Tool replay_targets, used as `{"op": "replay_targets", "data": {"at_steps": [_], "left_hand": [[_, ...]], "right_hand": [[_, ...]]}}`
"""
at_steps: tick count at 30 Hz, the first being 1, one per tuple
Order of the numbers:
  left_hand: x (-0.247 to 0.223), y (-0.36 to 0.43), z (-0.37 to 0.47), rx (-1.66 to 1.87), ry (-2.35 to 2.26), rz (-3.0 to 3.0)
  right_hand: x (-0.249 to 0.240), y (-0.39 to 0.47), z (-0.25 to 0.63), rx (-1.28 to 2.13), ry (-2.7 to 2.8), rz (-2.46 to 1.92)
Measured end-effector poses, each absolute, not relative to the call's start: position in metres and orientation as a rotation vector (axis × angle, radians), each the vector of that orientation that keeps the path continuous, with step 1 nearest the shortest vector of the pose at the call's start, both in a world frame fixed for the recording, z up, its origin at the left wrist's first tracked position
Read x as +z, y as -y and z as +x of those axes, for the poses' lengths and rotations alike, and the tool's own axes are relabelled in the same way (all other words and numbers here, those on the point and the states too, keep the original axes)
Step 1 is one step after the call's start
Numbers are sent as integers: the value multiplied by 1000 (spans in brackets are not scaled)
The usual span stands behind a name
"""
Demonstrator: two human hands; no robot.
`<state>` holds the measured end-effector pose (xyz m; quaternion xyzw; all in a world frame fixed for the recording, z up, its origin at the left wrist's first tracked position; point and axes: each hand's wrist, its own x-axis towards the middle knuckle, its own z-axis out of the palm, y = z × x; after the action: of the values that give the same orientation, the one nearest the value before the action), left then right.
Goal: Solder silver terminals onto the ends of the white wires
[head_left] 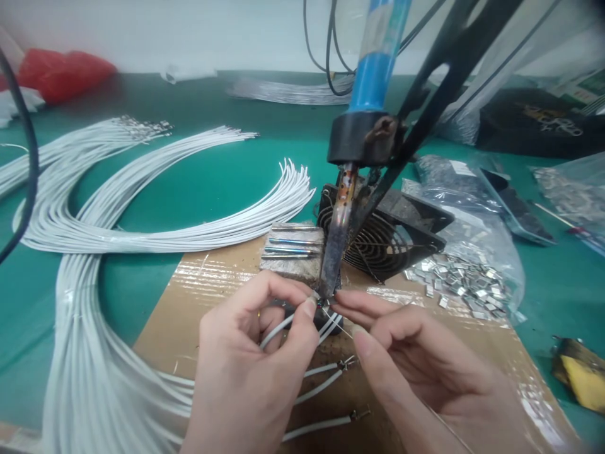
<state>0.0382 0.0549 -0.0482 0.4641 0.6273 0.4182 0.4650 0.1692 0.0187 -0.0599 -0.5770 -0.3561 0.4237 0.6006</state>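
Note:
My left hand [258, 356] pinches the end of a white cable [278, 330] just below the tip of a soldering iron [338, 246]. The iron has a blue handle and hangs in a black clamp. Between the thumb and fingers of my right hand [425, 359] runs a thin solder wire [340, 323], its end at the iron's tip. Small metal parts at the cable end are partly hidden by my fingertips. Several other white cables with metal ends [326, 422] lie below, between my hands.
Bundles of white cable [155, 243] curve across the green table at the left. Behind the iron stands a black fan [382, 246]. Small metal pieces [472, 287] spill from a plastic bag at the right. A grey block [293, 268] holds metal rods. Cardboard [165, 321] lies underneath.

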Motion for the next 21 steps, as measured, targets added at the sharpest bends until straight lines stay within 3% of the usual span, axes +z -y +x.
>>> {"op": "replay_targets", "data": {"at_steps": [21], "left_hand": [[-45, -55, 42, 1075, -1515, 1108]], "right_hand": [[-67, -20, 181, 1010, 969, -1237]]}}
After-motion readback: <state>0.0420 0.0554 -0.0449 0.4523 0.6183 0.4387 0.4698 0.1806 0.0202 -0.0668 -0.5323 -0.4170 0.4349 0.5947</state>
